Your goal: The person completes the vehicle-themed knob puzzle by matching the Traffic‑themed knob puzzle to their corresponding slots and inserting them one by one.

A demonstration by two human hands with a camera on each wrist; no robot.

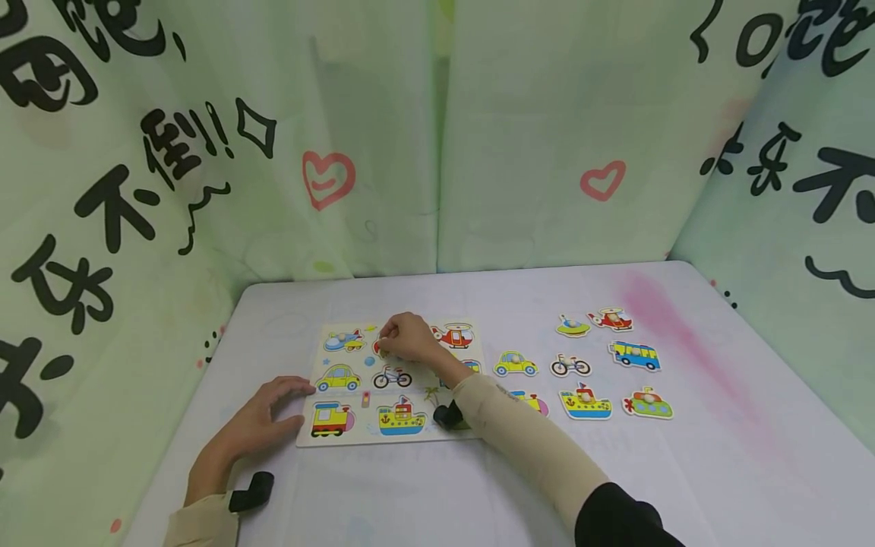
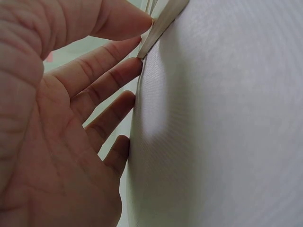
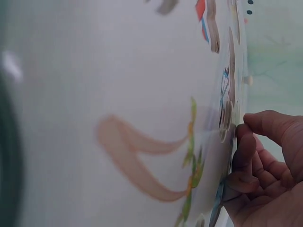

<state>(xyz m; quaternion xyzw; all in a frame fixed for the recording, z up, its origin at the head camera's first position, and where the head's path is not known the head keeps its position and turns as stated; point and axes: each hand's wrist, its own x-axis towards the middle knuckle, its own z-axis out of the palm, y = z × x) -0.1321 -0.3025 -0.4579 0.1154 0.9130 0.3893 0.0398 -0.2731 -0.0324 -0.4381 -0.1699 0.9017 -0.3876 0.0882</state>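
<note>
A puzzle board (image 1: 424, 384) printed with colourful vehicles lies on the table. Over its top middle picture, my right hand (image 1: 412, 337) pinches a puzzle piece with thumb and forefinger, low against the board. Only a bit of red shows past the fingertips; the hand hides the rest. In the right wrist view, the bent fingers (image 3: 245, 146) sit right at the board's surface. My left hand (image 1: 263, 419) rests at the board's left edge, fingers fairly straight. The left wrist view shows the thumb and fingertips close to that edge (image 2: 163, 23).
Several loose vehicle pieces lie right of the board, among them a car (image 1: 516, 364), a bicycle (image 1: 570, 365), a bus (image 1: 635, 355), a ship (image 1: 585, 403) and a helicopter (image 1: 611, 319). My right forearm (image 1: 529, 444) partly covers a train piece (image 1: 535, 403). Printed curtains (image 1: 547, 114) surround the table.
</note>
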